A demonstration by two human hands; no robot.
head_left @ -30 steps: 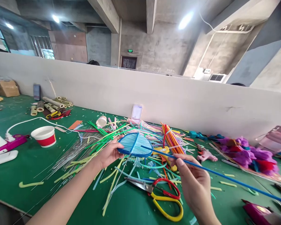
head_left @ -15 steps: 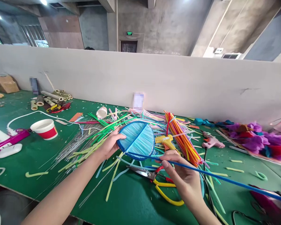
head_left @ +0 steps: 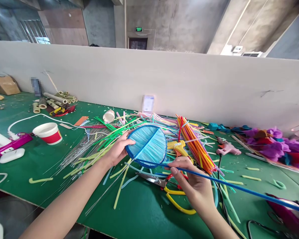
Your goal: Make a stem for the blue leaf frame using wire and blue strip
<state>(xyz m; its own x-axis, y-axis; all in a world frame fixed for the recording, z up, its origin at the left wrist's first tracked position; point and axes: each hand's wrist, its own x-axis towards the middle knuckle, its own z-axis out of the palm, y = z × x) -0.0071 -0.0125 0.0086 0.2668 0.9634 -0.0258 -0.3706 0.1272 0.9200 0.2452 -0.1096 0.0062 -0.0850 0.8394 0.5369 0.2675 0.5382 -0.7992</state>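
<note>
My left hand [head_left: 118, 149] grips the left rim of a round blue disc [head_left: 147, 144] wound with light-blue strands, held tilted above the green table [head_left: 139, 219]. A long blue rod [head_left: 239, 189] leaves the disc's lower edge and runs off to the right. My right hand [head_left: 191, 184] pinches that rod between thumb and fingers just below the disc. Scissors with red and yellow handles [head_left: 174, 196] lie on the table under my right hand.
Piles of coloured strips [head_left: 194, 146] and thin wires [head_left: 82, 152] cover the middle of the table. A yellow glue gun [head_left: 178, 146], a pink glue gun [head_left: 225, 148], a red-and-white cup [head_left: 48, 133], purple fluff [head_left: 274, 146] and a white partition wall [head_left: 189, 86] surround them.
The disc has turned from edge-on to face me flat. Both hands stayed on the disc and rod, and the view tipped downward and shifted slightly.
</note>
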